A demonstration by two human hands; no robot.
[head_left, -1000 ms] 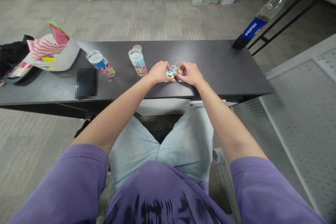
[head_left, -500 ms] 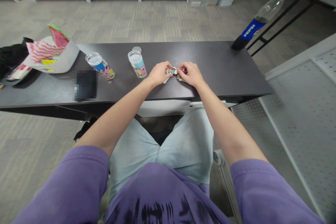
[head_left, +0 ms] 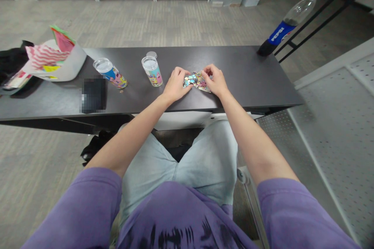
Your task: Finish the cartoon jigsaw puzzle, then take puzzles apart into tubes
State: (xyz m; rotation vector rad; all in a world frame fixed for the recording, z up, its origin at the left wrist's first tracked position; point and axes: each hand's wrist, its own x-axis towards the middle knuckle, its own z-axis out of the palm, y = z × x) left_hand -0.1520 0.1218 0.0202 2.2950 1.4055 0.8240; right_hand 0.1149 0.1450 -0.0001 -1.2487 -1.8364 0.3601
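Note:
A loose cluster of colourful jigsaw puzzle pieces (head_left: 196, 79) lies on the dark tabletop between my hands, some showing their pale backs. My left hand (head_left: 175, 85) rests at the left side of the cluster, thumb and fingers apart around its edge. On the other side, the curled fingers and thumb of my right hand (head_left: 215, 79) grip pieces at the cluster's right edge. To the left of my left hand stands a clear-topped tube with a cartoon print (head_left: 152, 71), with a round clear lid (head_left: 151, 55) just behind it.
Further left are a second printed tube (head_left: 112, 73), a blurred dark item (head_left: 94, 95) and a white basket (head_left: 76, 64) holding packets and striped wrapping. A Pepsi bottle (head_left: 281, 33) stands at the far right end of the table (head_left: 248, 74). Black metal bars lie beyond it.
The puzzle pieces, held up in clumps between my fingers before, now lie flatter and spread on the table. My hands have moved slightly apart, and the left has opened.

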